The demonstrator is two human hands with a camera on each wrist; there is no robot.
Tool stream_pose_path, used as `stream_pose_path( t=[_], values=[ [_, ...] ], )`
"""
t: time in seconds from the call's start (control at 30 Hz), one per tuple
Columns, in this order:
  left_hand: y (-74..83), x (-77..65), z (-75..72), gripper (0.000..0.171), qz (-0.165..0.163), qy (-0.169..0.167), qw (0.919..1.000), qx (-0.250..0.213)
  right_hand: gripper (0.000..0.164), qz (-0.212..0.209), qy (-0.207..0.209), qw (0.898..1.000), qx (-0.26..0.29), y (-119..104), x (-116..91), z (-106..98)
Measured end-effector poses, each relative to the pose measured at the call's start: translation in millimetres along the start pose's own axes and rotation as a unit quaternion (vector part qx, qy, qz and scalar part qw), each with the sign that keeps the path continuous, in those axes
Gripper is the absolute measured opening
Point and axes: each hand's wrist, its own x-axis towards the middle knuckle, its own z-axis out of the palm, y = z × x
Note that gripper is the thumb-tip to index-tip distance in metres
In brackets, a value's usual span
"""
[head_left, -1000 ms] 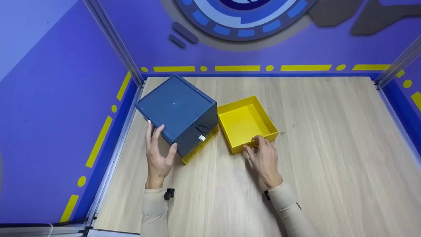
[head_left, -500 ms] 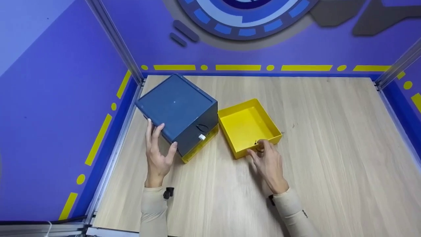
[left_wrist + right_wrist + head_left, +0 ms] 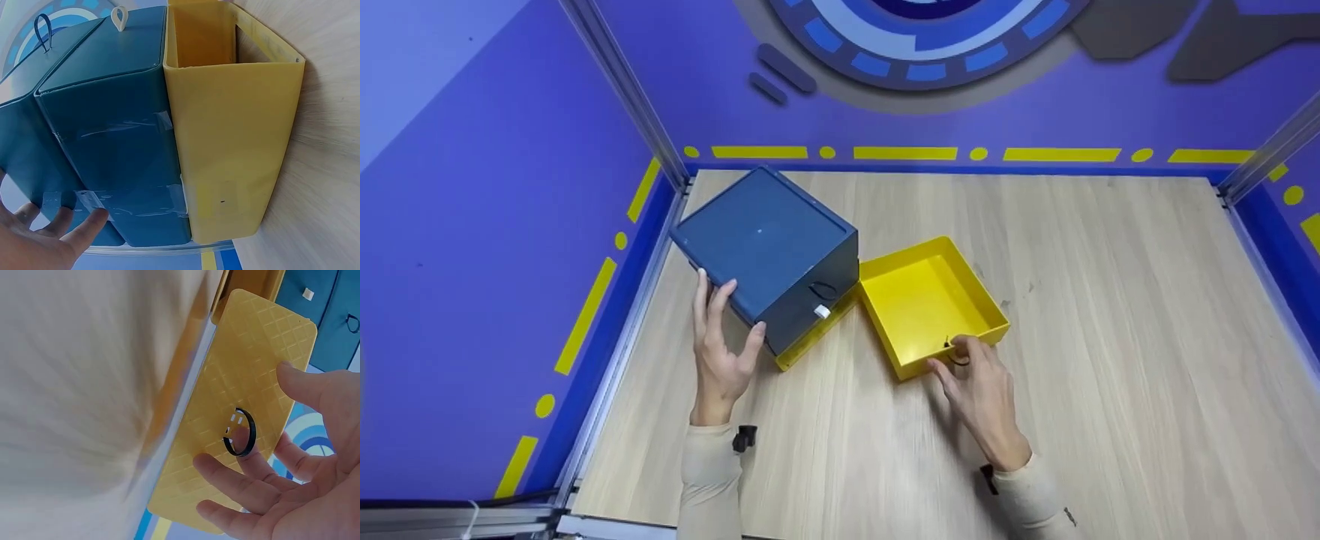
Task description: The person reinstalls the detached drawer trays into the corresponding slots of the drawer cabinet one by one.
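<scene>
A stacked drawer cabinet (image 3: 765, 240) stands at the left, with two dark blue tiers above a yellow bottom housing (image 3: 230, 140). My left hand (image 3: 724, 360) rests its spread fingers against the blue side and lower corner. To the right of the cabinet lies a yellow drawer (image 3: 926, 300), bare inside, its far left corner close to the housing. My right hand (image 3: 982, 397) is at the drawer's near panel. In the right wrist view, one finger passes through the black pull loop (image 3: 251, 433), while the thumb is at the panel's edge.
A white loop (image 3: 119, 18) and a dark loop (image 3: 43, 32) stick out from the blue drawer fronts. Purple panels (image 3: 510, 262) wall in the wooden table (image 3: 1125, 337) at the left, back and right.
The yellow drawer has slid toward the person and slightly right, along with my right hand. My left hand and the cabinet have stayed in place.
</scene>
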Motion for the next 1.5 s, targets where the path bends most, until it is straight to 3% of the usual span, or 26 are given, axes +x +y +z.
stream_pose_path(
  t=[0.4, 0.63, 0.77, 1.13, 1.5],
  values=[
    [-0.2, 0.5, 0.6, 0.067, 0.002, 0.0, 1.0, 0.001, 0.04, -0.003, 0.012, 1.0, -0.008, -13.6, -13.1, -11.7],
    [0.4, 3.0, -0.4, 0.066, 0.002, 0.0, 1.0, 0.0, 0.041, 0.03, -0.017, 0.999, -0.015, -27.8, -15.6, -28.8],
    [0.3, 3.3, -0.4, 0.066, 0.004, -0.001, 1.0, 0.002, 0.042, 0.025, -0.027, 0.999, -0.018, -34.2, -18.8, -34.3],
    [-0.4, -0.3, 0.3, 0.066, -0.002, 0.0, 1.0, 0.001, 0.041, 0.019, -0.055, 0.998, -0.017, -45.6, -32.5, -35.9],
    [0.2, 0.9, -1.1, 0.065, -0.003, -0.002, 1.0, 0.004, 0.038, 0.023, -0.112, 0.993, -0.004, -55.2, -43.1, -32.3]
  ],
)
